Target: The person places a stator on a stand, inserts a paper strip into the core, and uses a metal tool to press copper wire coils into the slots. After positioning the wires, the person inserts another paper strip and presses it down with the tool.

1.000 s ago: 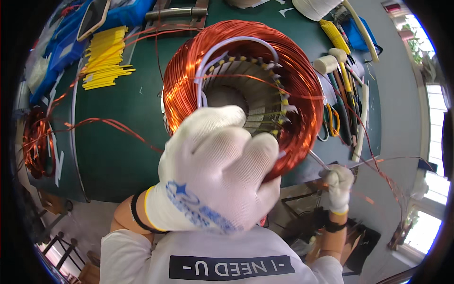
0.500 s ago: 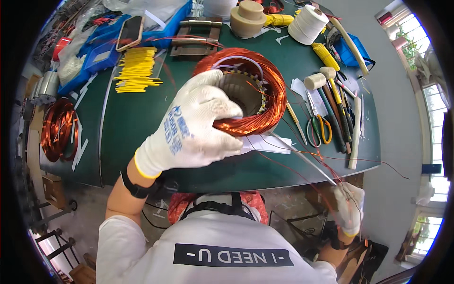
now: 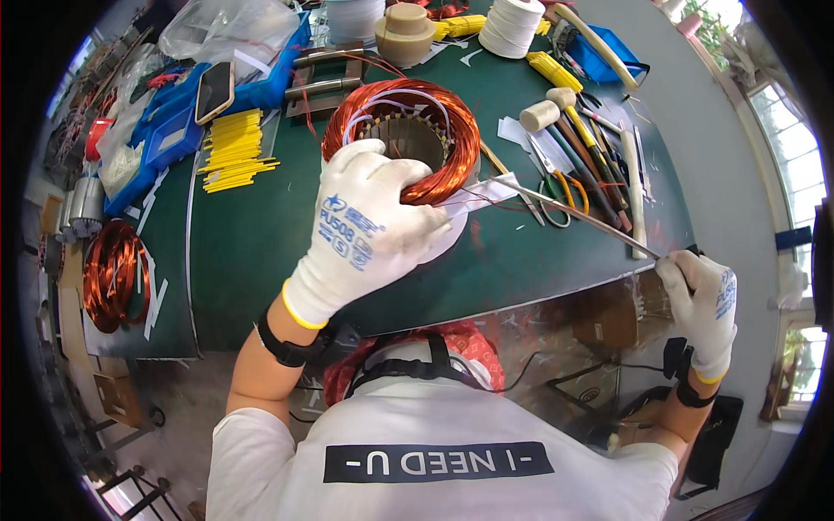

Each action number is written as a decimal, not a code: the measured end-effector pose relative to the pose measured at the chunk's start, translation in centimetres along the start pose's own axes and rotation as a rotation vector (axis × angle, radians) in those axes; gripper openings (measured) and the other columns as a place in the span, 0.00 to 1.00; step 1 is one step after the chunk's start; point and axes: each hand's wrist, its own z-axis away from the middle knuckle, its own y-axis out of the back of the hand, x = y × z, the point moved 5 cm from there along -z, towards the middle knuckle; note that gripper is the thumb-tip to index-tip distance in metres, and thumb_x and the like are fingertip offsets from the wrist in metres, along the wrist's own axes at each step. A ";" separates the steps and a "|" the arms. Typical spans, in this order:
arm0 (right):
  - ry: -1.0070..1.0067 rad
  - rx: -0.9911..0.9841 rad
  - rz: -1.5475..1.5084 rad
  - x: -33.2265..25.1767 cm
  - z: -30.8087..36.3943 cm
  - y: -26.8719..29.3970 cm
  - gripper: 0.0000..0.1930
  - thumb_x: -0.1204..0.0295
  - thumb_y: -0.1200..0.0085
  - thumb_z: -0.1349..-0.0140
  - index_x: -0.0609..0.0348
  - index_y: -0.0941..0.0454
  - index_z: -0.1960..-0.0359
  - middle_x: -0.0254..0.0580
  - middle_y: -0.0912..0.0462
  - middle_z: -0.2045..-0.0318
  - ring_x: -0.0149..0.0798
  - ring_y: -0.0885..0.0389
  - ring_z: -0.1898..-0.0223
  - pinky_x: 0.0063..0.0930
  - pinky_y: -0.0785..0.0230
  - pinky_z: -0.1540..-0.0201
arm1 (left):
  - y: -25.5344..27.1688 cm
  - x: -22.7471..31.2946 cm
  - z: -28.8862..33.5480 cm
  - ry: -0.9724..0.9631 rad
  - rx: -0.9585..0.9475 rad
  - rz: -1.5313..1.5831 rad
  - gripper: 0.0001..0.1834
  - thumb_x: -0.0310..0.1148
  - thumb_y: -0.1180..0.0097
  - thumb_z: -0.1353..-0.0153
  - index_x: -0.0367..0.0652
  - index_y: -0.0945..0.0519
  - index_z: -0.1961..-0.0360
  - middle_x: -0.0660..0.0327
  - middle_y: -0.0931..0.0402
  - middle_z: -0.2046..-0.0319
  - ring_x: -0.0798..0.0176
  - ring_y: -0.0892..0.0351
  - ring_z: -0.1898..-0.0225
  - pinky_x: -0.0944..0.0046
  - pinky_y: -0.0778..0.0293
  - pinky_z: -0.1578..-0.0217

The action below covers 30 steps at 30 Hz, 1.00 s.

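A stator with a thick ring of copper windings stands on the green table. My gloved left hand is closed on the near-left part of the windings, fingers over the rim and thumb side below. A pale lilac cord curves along the ring's inside. At the right, past the table's edge, my gloved right hand pinches the end of a long thin grey rod-like piece. That piece slants up-left to a white paper beside the stator; whether it joins the windings I cannot tell.
Scissors with orange and green handles, mallets and other hand tools lie right of the stator. Yellow sleeves, a phone and blue trays are at left. Further left lies a loose copper coil. Thread spools stand behind.
My right hand has moved up and to the right, with the grey piece now stretched farther out. My left hand stays on the windings. The whole view has shifted slightly.
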 end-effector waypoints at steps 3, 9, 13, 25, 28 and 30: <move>0.060 -0.048 0.010 -0.4 0.0 -0.6 0.06 0.71 0.43 0.43 0.59 0.19 0.74 0.48 0.28 0.84 0.48 0.27 0.81 0.35 0.38 0.76 | -0.5 -0.5 -0.4 -0.079 -0.087 0.098 0.09 0.36 0.29 0.63 0.52 0.15 0.76 0.60 0.21 0.56 0.52 0.26 0.55 0.44 0.34 0.45; -0.049 -0.094 -0.043 -1.8 -0.6 -2.5 0.09 0.69 0.43 0.40 0.61 0.22 0.76 0.50 0.27 0.84 0.52 0.26 0.81 0.38 0.37 0.76 | -0.1 0.7 -0.6 0.082 0.032 -0.043 0.06 0.35 0.31 0.62 0.53 0.18 0.81 0.63 0.23 0.67 0.54 0.25 0.60 0.43 0.33 0.45; -0.082 -0.065 -0.256 -1.3 1.3 -7.4 0.10 0.70 0.45 0.38 0.64 0.21 0.75 0.52 0.27 0.83 0.51 0.26 0.82 0.37 0.36 0.76 | -1.0 0.3 -1.1 0.005 0.000 -0.002 0.07 0.36 0.33 0.59 0.52 0.20 0.81 0.62 0.25 0.71 0.54 0.25 0.64 0.45 0.30 0.48; -0.295 -0.278 -1.130 3.6 3.0 -20.5 0.21 0.57 0.47 0.31 0.66 0.21 0.72 0.31 0.28 0.81 0.23 0.36 0.78 0.20 0.43 0.75 | -2.3 1.8 -0.4 0.050 0.034 0.035 0.05 0.33 0.37 0.59 0.48 0.17 0.77 0.58 0.23 0.70 0.52 0.25 0.62 0.48 0.30 0.51; -0.299 -0.323 -0.927 2.9 2.5 -17.2 0.23 0.54 0.47 0.31 0.66 0.21 0.73 0.30 0.28 0.81 0.22 0.36 0.78 0.19 0.43 0.75 | -1.6 0.9 0.5 0.032 0.050 0.057 0.05 0.35 0.36 0.60 0.50 0.18 0.80 0.59 0.23 0.69 0.51 0.26 0.61 0.47 0.30 0.51; -0.305 -0.188 -0.851 2.2 2.9 -17.4 0.24 0.53 0.46 0.32 0.65 0.21 0.74 0.30 0.27 0.81 0.22 0.35 0.79 0.19 0.42 0.75 | -1.2 0.1 0.5 0.028 0.163 0.111 0.06 0.37 0.36 0.61 0.50 0.20 0.83 0.60 0.24 0.68 0.51 0.26 0.62 0.48 0.30 0.53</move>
